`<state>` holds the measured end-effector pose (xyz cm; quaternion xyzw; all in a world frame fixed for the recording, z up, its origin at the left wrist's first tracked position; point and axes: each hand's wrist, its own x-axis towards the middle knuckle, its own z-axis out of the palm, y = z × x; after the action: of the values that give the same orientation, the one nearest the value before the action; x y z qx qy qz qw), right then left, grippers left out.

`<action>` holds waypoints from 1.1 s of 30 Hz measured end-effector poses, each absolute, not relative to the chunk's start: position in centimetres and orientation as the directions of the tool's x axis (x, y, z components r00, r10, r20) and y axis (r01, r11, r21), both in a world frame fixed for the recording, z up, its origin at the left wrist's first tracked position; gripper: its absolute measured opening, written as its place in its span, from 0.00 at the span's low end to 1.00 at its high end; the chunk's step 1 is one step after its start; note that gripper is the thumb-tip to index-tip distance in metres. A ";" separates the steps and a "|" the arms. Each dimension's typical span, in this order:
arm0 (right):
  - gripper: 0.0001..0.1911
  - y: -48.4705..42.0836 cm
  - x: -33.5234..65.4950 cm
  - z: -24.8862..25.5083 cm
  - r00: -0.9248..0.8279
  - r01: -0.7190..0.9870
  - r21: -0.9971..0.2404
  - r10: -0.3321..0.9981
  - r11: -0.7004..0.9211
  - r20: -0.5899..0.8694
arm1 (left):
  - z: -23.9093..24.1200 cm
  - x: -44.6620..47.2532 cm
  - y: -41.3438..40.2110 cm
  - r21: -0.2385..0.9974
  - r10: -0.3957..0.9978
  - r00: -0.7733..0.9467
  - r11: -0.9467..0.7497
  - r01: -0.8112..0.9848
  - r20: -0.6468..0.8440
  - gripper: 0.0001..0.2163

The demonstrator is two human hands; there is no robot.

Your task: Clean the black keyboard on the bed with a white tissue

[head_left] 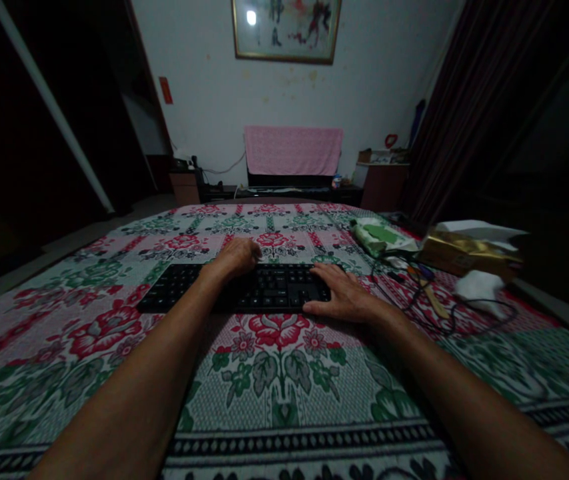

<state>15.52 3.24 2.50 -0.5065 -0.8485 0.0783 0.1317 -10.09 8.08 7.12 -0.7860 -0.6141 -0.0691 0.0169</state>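
A black keyboard [274, 288] lies flat across the flowered tablecloth [279, 373] in front of me. My right hand [339, 293] grips its right end, with the thumb along the near edge and the fingers reaching over towards the far edge. Above the middle of the keyboard, close to its far edge, is my left hand [237, 257]. Its fingers are curled together and point to the right. Whatever they hold, if anything, is hidden. My left wrist and forearm cover part of the keys.
To the right lie a green and white tissue pack [382, 237], a gold box [469, 250], a crumpled white tissue [479, 285], a tan flat-handled tool [433, 299] and tangled black cable [414, 317]. Beyond the table, a pink cloth [293, 150] hangs over a screen against the wall.
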 end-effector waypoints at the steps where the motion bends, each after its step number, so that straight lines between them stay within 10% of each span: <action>1: 0.43 3.3 15.5 2.5 -0.454 0.838 -0.266 0.879 0.477 0.145 | 7.0 -9.8 8.0 0.063 0.953 0.264 -0.275 0.959 0.147 0.17; 33: 0.48 2.6 11.3 7.4 -0.445 0.888 -0.177 0.890 0.424 -0.104 | 3.8 -11.9 5.7 0.103 0.945 0.221 -0.252 0.962 0.241 0.17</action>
<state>11.29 2.55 7.43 -0.5269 -0.8437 0.1032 0.0031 -11.95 5.70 3.81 -0.7807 -0.6108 -0.1280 0.0339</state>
